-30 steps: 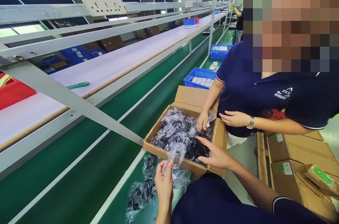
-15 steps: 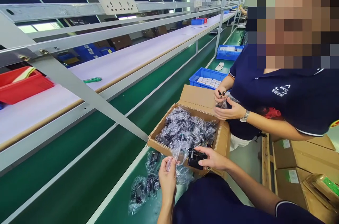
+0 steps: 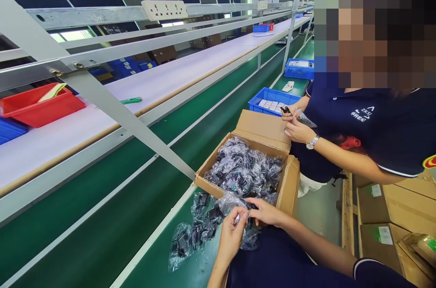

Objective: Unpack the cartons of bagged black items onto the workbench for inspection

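My left hand (image 3: 234, 229) pinches the edge of a clear plastic bag (image 3: 229, 202) just in front of an open cardboard box (image 3: 208, 186). Close against it, my right hand (image 3: 267, 213) is closed around a black power adapter (image 3: 252, 206), mostly hidden by the fingers and the bag. The box is filled with bagged black adapters and cables (image 3: 243, 167). Several more bagged adapters (image 3: 182, 243) lie on the green bench surface, left of my hands.
Across the box, a co-worker's hands (image 3: 295, 126) hold black plugs and a clear bag. Behind the box stands a blue bin (image 3: 259, 107) with white packets. A slanted metal brace (image 3: 136, 129) runs down to the box's left corner. Stacked cartons (image 3: 391, 206) are on the right.
My right hand has brought the adapter to the bag, and the two hands now meet. My left hand has moved slightly right. The co-worker's hands have shifted, showing more of their bag.
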Action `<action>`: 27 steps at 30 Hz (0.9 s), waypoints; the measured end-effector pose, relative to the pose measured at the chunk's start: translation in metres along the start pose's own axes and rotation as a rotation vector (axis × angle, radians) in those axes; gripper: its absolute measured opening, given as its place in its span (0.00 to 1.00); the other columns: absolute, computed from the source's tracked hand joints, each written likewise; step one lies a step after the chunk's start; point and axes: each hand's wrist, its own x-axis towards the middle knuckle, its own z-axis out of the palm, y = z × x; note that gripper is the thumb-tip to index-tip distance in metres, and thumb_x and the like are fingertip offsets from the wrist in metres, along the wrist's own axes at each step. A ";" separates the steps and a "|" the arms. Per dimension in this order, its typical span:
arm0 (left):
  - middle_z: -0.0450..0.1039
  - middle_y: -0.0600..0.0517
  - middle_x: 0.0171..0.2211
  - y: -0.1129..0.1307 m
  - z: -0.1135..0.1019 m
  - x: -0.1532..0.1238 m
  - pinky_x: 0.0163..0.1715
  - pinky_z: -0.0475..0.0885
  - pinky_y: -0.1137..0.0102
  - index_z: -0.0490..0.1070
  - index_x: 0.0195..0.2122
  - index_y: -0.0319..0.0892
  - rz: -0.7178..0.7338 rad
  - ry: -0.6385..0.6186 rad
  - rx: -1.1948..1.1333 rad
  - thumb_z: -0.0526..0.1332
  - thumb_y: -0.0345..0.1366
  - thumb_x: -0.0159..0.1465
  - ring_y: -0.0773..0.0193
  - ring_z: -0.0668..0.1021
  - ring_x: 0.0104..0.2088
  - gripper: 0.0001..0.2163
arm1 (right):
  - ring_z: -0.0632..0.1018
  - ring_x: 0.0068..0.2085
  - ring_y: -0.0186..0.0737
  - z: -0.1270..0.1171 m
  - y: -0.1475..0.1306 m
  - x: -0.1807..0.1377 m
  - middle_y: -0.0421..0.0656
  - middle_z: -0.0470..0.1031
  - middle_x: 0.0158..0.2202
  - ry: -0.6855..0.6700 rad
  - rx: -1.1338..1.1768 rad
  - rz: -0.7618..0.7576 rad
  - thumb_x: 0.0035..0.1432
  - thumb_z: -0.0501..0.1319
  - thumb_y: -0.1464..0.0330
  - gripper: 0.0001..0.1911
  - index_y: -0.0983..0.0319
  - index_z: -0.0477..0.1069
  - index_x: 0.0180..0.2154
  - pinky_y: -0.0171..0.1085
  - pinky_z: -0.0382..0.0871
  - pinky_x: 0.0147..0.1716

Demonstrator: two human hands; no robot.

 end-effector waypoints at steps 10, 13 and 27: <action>0.66 0.51 0.26 -0.001 -0.001 -0.006 0.30 0.61 0.74 0.68 0.30 0.38 0.000 0.055 0.068 0.54 0.46 0.62 0.67 0.67 0.28 0.15 | 0.69 0.21 0.28 0.005 -0.013 -0.002 0.38 0.65 0.20 -0.014 0.872 0.297 0.62 0.51 0.61 0.13 0.66 0.62 0.33 0.23 0.61 0.18; 0.65 0.52 0.25 -0.005 -0.003 -0.006 0.29 0.61 0.75 0.68 0.30 0.38 -0.033 0.098 -0.013 0.56 0.47 0.60 0.67 0.66 0.27 0.15 | 0.72 0.26 0.29 0.016 -0.006 -0.001 0.43 0.70 0.29 -0.061 0.626 0.173 0.59 0.56 0.60 0.16 0.67 0.65 0.41 0.23 0.63 0.20; 0.61 0.55 0.21 -0.001 -0.027 -0.025 0.26 0.58 0.75 0.68 0.31 0.37 -0.155 0.099 -0.176 0.61 0.49 0.56 0.70 0.62 0.23 0.17 | 0.66 0.17 0.25 0.032 0.001 0.011 0.37 0.65 0.20 -0.269 0.051 0.130 0.52 0.61 0.50 0.25 0.67 0.65 0.31 0.25 0.61 0.16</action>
